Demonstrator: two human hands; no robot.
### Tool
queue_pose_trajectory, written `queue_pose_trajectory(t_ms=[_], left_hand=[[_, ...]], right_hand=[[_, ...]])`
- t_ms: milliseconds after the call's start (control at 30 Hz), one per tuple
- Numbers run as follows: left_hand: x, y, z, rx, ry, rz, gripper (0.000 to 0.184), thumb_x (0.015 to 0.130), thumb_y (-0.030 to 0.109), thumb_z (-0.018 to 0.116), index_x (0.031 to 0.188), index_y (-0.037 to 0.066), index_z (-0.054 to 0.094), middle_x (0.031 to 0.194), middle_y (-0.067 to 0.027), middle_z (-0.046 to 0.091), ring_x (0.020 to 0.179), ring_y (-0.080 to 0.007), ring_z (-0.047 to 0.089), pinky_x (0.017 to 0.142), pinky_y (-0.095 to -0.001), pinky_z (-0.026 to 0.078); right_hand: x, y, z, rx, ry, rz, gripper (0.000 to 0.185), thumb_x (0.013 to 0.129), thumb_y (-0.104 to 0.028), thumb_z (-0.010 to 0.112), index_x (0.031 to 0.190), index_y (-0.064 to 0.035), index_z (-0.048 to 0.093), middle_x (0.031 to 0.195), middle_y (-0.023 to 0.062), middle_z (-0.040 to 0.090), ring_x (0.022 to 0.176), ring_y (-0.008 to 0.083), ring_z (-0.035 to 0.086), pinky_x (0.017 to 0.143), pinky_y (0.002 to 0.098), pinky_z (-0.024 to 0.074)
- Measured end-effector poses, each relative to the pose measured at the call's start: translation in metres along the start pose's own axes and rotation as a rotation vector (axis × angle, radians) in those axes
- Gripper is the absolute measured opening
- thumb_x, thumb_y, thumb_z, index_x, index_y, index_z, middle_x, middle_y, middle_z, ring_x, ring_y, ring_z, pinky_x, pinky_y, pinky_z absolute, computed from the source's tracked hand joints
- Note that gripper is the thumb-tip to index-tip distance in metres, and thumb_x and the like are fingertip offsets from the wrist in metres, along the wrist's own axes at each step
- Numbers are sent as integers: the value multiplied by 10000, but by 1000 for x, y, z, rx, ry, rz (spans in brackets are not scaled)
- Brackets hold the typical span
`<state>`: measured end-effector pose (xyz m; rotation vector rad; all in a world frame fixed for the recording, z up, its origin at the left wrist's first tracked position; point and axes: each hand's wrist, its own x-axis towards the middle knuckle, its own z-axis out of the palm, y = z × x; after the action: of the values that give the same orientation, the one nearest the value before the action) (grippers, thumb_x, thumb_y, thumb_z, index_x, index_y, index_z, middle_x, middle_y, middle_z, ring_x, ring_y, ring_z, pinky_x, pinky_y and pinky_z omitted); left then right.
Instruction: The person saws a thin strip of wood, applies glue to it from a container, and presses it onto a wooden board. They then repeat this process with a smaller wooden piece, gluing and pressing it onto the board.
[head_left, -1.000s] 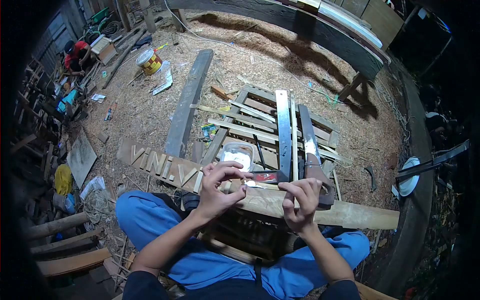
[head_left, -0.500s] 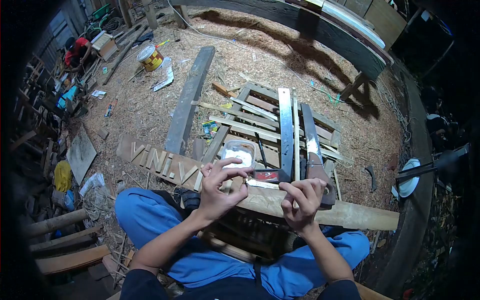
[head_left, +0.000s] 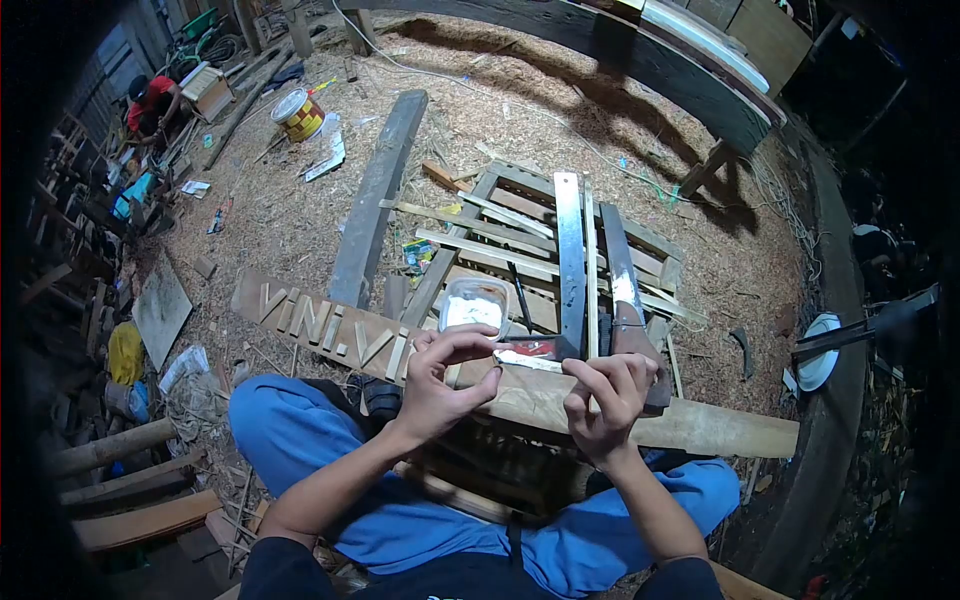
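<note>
1. Evidently, letter-like wooden pieces [head_left: 378, 346] lie arranged on the plank [head_left: 247, 293].
2. Left hand [head_left: 440, 392] half open, hold unclear; right hand [head_left: 610, 408], curled, pinches a white-smeared strip [head_left: 530, 360] between them.
3. Loose strips [head_left: 480, 252] lie beyond; what remains is unclear.

As a floor [head_left: 270, 215] strewn with wood shavings, is carrying a slatted wooden frame [head_left: 431, 290] and, just left of that frame, a long dark beam [head_left: 380, 200], with a colourful packet [head_left: 417, 254] between the two. Is holding, farther left and beyond the frame, a yellow-and-red bucket [head_left: 298, 116] beside a printed sheet [head_left: 327, 152], and, well left, a flat grey board [head_left: 163, 308]. Is also bearing, right of the frame, a curved dark strip [head_left: 741, 351].
</note>
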<state>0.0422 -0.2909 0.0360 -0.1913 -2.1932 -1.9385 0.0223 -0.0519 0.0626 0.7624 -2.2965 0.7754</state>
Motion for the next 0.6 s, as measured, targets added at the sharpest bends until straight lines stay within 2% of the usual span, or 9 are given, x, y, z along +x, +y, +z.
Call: queue_pose_trajectory(t_ms=[33,167,233,267,333,367,433,600], left_hand=[[0,0,2,-153,11,-80,293,793,118,832,1072,91,745,1202,-45,745,1221,-142,649,1019,-353,315],[-1,4,5,-306,50,-124,341,790,127,854,1108,70,743,1215,-32,741,1203,-132,650,1022,-334,304],[0,0,0,-31,-1,-40,350,797,157,856,1131,103,762,1223,-31,737,1188,-121,644,1021,-335,290],[1,1,-2,-31,-1,-40,350,797,157,856,1131,103,762,1223,-31,737,1188,-121,644,1021,-335,290],[3,6,-6,177,-57,41,333,809,191,849,1134,148,784,1220,-32,738,1181,-109,634,1007,-338,280],[2,8,-6,177,-57,41,333,809,191,849,1134,148,784,1220,-32,738,1181,-109,634,1007,-338,280],[2,11,-4,172,-39,22,290,814,89,806,1101,130,804,1168,-42,766,1216,-157,638,1017,-337,312],[2,8,-5,181,-41,59,280,804,74,817,1079,119,786,1140,-31,781,1206,-157,649,1023,-344,323]], right_hand=[[0,0,0,4,7,1,307,785,-275,742,1057,-134,766,871,23,620,861,241,552,853,437,367],[0,0,-1,19,11,10,309,773,-259,737,1052,-130,770,865,25,624,861,241,553,852,433,370],[0,0,-1,27,12,17,309,764,-248,734,1046,-129,772,863,27,626,858,240,554,850,430,371],[0,-1,-1,35,13,22,309,756,-237,731,1041,-128,773,862,28,628,856,239,555,848,427,372],[0,-1,-1,41,17,24,306,752,-229,727,1037,-128,775,857,28,628,853,238,555,845,425,373],[0,-1,-1,47,21,27,304,748,-221,723,1033,-129,776,852,27,628,849,237,555,843,423,373],[1,-2,-1,51,23,26,302,750,-220,720,1032,-129,776,848,27,628,846,237,555,839,422,372],[2,-2,-2,61,23,31,297,758,-223,714,1033,-128,775,843,25,629,838,234,552,827,418,367]])
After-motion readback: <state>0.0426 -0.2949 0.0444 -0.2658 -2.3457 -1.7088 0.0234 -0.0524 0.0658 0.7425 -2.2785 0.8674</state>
